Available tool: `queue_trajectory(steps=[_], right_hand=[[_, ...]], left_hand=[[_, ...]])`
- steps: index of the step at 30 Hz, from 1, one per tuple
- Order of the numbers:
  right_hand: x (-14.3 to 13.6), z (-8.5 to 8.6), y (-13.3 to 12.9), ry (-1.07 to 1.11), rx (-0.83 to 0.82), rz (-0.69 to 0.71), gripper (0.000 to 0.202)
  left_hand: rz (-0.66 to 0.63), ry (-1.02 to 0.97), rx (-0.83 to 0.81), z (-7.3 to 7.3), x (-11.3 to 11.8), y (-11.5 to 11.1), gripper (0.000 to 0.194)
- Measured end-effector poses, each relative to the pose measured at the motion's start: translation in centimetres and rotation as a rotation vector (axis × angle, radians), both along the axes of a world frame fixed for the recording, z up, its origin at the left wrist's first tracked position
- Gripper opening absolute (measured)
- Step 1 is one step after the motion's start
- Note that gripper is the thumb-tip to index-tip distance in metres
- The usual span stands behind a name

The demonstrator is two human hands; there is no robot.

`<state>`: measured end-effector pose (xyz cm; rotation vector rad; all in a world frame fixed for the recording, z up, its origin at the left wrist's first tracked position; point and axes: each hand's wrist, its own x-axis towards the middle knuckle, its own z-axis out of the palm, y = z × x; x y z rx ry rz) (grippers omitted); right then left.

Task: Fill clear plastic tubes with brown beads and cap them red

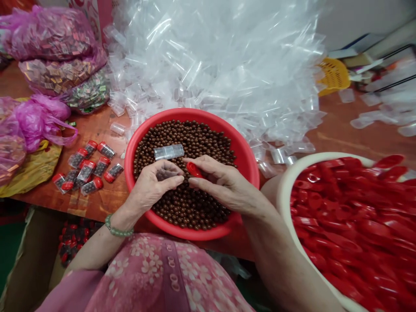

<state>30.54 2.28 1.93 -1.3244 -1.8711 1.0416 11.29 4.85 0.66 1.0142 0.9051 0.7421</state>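
Observation:
My left hand (152, 184) is closed around a small clear plastic tube (165, 174), partly hidden by the fingers. Between the thumb and fingers of my right hand (224, 182) is a red plastic cap (194, 169), close to the tube but apart from it. Both hands are over a red basin (248, 173) filled with small round brown balls (195, 216). Another clear tube (169, 151) lies on the balls just beyond my left hand.
A large heap of clear plastic tubes (208, 65) rises behind the basin. At right stands a cream tub (286, 190) of red caps (354, 234). Several filled, red-capped tubes (86, 170) lie at left, near pink bags (55, 34). A cardboard box (35, 247) sits below the table edge.

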Motion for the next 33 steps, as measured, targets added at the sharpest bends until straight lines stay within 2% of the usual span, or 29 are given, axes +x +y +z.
queue_trajectory(steps=[4, 7, 14, 18, 24, 28, 33], right_hand=[[-1.8, -0.6, -0.5, -0.004, 0.118, -0.085, 0.041], [-2.6, -0.8, -0.5, 0.028, 0.156, -0.163, 0.036], [-4.1, -0.9, 0.6, 0.512, -0.04, -0.454, 0.023], [-5.7, -0.5, 0.8, 0.631, -0.091, -0.496, 0.02], [-5.9, -0.7, 0.4, 0.594, -0.019, -0.552, 0.016], [-5.6, -1.0, -0.5, 0.482, 0.123, -0.637, 0.01], [-5.9, -1.3, -1.4, 0.305, 0.226, -0.511, 0.012]], left_hand=[[0.069, -0.064, -0.032, -0.2, 0.4, -0.3, 0.022], [0.101, -0.095, -0.048, -0.5, 0.4, -0.5, 0.023], [0.107, 0.005, 0.008, 0.0, 0.6, -1.0, 0.025], [0.095, -0.005, -0.033, 0.3, 0.8, -1.1, 0.036], [0.103, -0.079, -0.055, -0.1, 0.6, -1.2, 0.037], [0.226, -0.218, -0.114, -0.5, 0.4, -1.0, 0.032], [0.353, -0.266, -0.127, -0.6, 0.3, -0.6, 0.031]])
